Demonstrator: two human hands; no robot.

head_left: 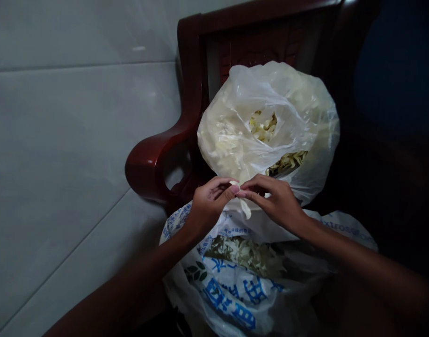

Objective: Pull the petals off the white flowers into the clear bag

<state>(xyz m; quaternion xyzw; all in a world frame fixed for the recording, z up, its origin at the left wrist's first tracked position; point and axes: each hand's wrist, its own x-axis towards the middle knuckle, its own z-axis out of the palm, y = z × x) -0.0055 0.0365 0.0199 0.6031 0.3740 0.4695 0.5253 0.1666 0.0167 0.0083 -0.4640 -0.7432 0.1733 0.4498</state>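
Both hands meet above the gap between two plastic bags, pinching a pale, petal-like plant piece (245, 208). My left hand (211, 199) has its thumb and fingers closed on one part of it. From the other side my right hand (275, 196) grips it with thumb and forefinger, fingertips nearly touching the left thumb. One pale strip hangs down below the fingers. Just beyond is a translucent white bag (228, 135) with pale and brownish dried pieces (263, 126) showing through its opening. Below the wrists, an open blue-printed bag (231, 299) holds many whitish-green pieces (249, 255).
The translucent bag rests on a dark red wooden chair (189, 70) with a curved armrest (144, 166) at its left. A grey tiled wall (77, 140) runs along the left side. The right side is in deep shadow.
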